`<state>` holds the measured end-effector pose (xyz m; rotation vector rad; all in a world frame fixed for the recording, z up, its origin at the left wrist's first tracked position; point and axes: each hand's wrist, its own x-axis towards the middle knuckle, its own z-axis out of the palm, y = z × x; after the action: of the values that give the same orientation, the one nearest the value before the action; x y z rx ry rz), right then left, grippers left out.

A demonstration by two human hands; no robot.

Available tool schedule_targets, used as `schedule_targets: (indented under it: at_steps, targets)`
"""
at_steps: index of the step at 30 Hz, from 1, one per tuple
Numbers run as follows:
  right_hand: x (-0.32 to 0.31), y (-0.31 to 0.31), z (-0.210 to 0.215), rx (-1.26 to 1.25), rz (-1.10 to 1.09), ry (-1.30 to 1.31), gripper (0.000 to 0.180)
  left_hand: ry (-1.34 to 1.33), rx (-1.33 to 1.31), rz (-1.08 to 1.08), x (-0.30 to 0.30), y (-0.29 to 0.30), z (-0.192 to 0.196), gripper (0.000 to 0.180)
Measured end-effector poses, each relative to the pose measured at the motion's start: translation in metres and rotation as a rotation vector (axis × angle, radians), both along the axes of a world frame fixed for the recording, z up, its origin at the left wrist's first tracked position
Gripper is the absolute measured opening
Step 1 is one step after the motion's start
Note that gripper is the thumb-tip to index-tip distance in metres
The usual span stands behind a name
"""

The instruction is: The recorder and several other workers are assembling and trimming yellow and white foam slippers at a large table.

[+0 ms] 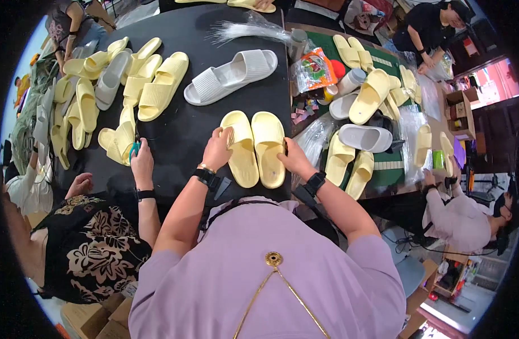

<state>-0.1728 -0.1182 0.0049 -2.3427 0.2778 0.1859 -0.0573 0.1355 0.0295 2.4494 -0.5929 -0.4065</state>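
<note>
Two pale yellow slide slippers lie side by side on the black tabletop straight in front of me, toes pointing away. My left hand (217, 149) grips the outer edge of the left slipper (241, 155), its fingers over the side near the strap. On the other side, my right hand (297, 158) is closed on the outer edge of the right slipper (269, 150), the thumb by its side. Just beyond the pair lies a single grey slipper (232, 76) at a slant. Another yellow slipper (162, 85) rests to the left of it.
A co-worker's hand (141, 161) with a teal-handled tool works at a yellow slipper on my left. Many yellow and grey slippers cover the far left. On the right, a green mat (386, 169) bears slippers, plastic bags, a bottle (351, 82) and an orange packet (315, 70). Other people surround the table.
</note>
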Motion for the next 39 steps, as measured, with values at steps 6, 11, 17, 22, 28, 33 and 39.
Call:
schedule_targets:
  at_steps: [6,11,17,22,28,33,39]
  targets:
    - [-0.007,-0.005,-0.013,0.421,-0.215,0.090,0.042,-0.064,0.011,-0.040,-0.004,0.008,-0.007,0.063]
    - [-0.029,-0.055,-0.032,0.056,-0.347,0.008,0.029,0.019,-0.026,-0.039,-0.011,0.007,0.005,0.065]
    - [-0.048,-0.078,-0.043,-0.477,-0.410,0.109,0.031,-0.075,-0.051,0.025,-0.017,0.007,-0.003,0.068]
    - [-0.056,-0.092,-0.068,-0.525,-0.353,0.196,0.031,-0.094,-0.113,0.067,-0.020,0.008,-0.002,0.062]
    - [-0.054,-0.087,-0.072,-0.459,-0.355,0.077,0.026,-0.118,-0.134,0.094,-0.023,0.013,-0.009,0.051]
    - [-0.042,-0.072,-0.053,-0.579,-0.222,-0.007,0.021,-0.155,-0.164,0.096,-0.027,0.013,-0.012,0.043]
    - [-0.044,-0.082,-0.061,-0.772,-0.070,0.122,0.014,-0.152,-0.169,0.103,-0.027,0.012,-0.011,0.040]
